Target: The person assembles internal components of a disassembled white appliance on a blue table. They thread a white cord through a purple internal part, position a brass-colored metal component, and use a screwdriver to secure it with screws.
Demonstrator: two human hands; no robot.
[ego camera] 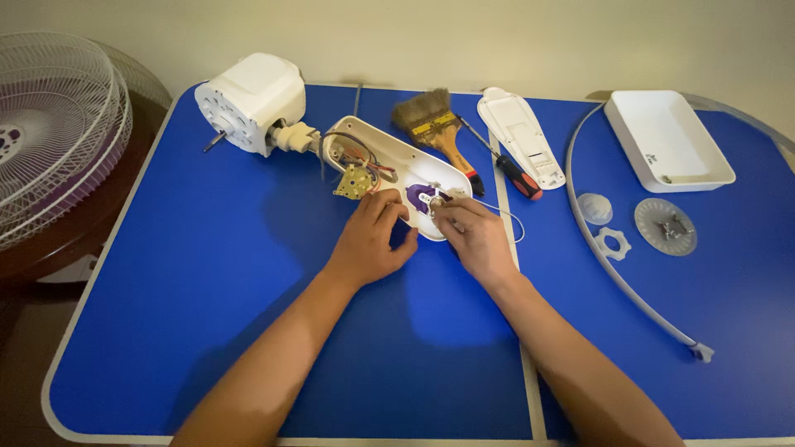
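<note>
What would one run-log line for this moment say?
left hand: steadies open fan housing | right hand: fingers at purple part | nearby: brush, screwdriver

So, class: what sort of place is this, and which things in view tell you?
Probably a home repair spot rather than a workshop: a blue folding table against a plain wall, holding an opened fan housing, a paintbrush and a screwdriver, with fan grilles set aside.
</note>
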